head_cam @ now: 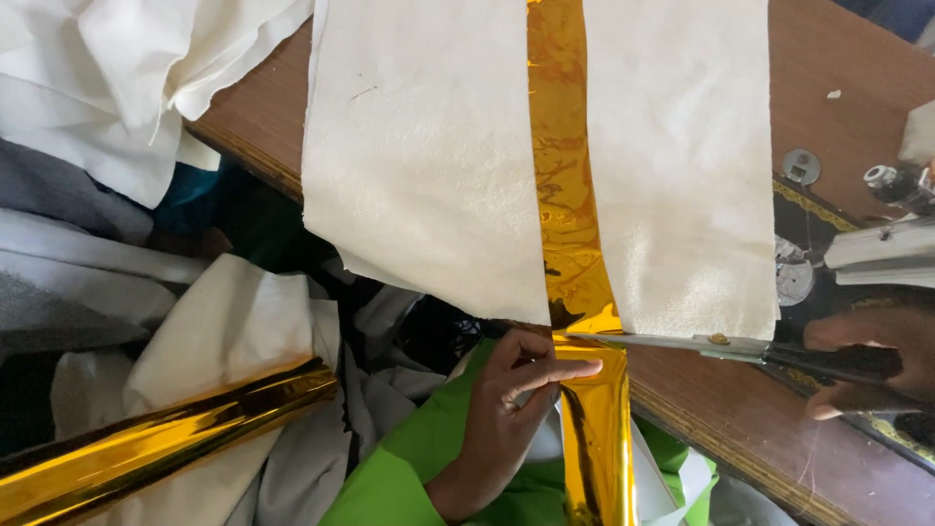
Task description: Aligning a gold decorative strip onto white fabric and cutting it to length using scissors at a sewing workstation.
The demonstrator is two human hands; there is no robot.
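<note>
While the left hand (pixel 506 409) is pinching the gold foil strip (pixel 570 244) just below the table edge, its fingers and thumb pressed together on the shiny band, the right hand (pixel 867 365) is gripping the dark handles of a pair of scissors (pixel 682 341), fingers closed around them. The scissors' long blades are lying across the strip at the near edge of the wooden table (pixel 838 88), with the foil passing between or under them; whether the blades are meeting cannot be told. The strip is running up the table between two cream fabric pieces (pixel 429 166), one on each side of it, and hanging down past the left hand over a green sleeve (pixel 419 458). A gold foil roll (pixel 156 438) is lying at lower left on a heap of white cloth (pixel 224 331). A sewing machine (pixel 877 244) is sitting at the right edge of the table, just beyond the right hand.
</note>
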